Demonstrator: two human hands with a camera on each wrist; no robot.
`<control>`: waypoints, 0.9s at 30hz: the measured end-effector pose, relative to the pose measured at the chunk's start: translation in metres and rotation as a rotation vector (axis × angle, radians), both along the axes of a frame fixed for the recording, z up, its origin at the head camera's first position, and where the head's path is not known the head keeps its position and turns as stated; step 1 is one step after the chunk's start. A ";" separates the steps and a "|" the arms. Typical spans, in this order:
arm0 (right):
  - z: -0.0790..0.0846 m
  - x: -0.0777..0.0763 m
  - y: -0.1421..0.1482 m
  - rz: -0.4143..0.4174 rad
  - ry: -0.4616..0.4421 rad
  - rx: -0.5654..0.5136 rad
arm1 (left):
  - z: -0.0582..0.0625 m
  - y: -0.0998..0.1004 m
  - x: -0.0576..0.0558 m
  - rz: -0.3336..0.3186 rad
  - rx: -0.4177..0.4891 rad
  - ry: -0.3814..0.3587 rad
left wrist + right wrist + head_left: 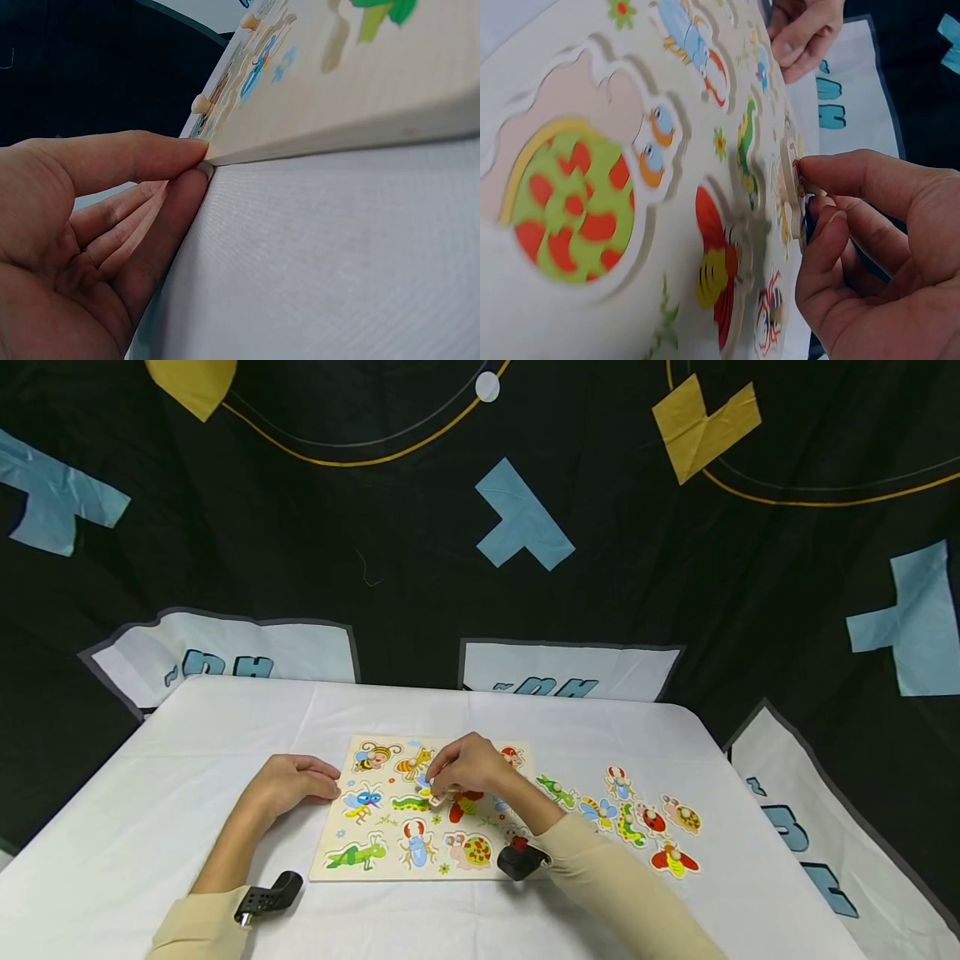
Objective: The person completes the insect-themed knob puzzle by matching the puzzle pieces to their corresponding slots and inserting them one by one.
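Observation:
A wooden peg puzzle board [390,874] printed with insects lies on the white table. At its left edge, my left hand [288,785] holds the rim between thumb [142,156] and forefinger, the other fingers loosely bent. Over the board's upper middle, my right hand [471,766] pinches a small wooden puzzle piece [790,176] between thumb and fingers. In the right wrist view that piece is tilted nearly edge-on, close over the board, its picture mostly hidden. A caterpillar recess [745,142] and a red-winged insect recess [718,266] show nearby.
Several loose insect pieces lie right of the board, among them a grasshopper [557,791], a ladybug [651,819], a snail [681,815] and a red-winged insect [675,859]. A bee piece [375,757] sits at the board's top left. A black curtain [420,568] hangs behind the table.

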State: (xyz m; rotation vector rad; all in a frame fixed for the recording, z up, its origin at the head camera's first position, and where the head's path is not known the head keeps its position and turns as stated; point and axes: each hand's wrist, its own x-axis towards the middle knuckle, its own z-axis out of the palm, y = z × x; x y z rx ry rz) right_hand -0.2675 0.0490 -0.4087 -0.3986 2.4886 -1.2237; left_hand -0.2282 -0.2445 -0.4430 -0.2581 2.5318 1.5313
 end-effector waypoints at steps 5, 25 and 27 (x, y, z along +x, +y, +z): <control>0.001 0.000 -0.013 0.000 -0.006 -0.022 | -0.001 0.000 0.000 0.000 0.003 -0.001; -0.004 0.005 -0.057 0.040 0.033 -0.028 | -0.003 0.000 0.000 0.002 0.019 0.010; -0.005 0.006 -0.061 0.031 0.033 -0.017 | -0.003 0.000 0.000 0.004 0.021 0.008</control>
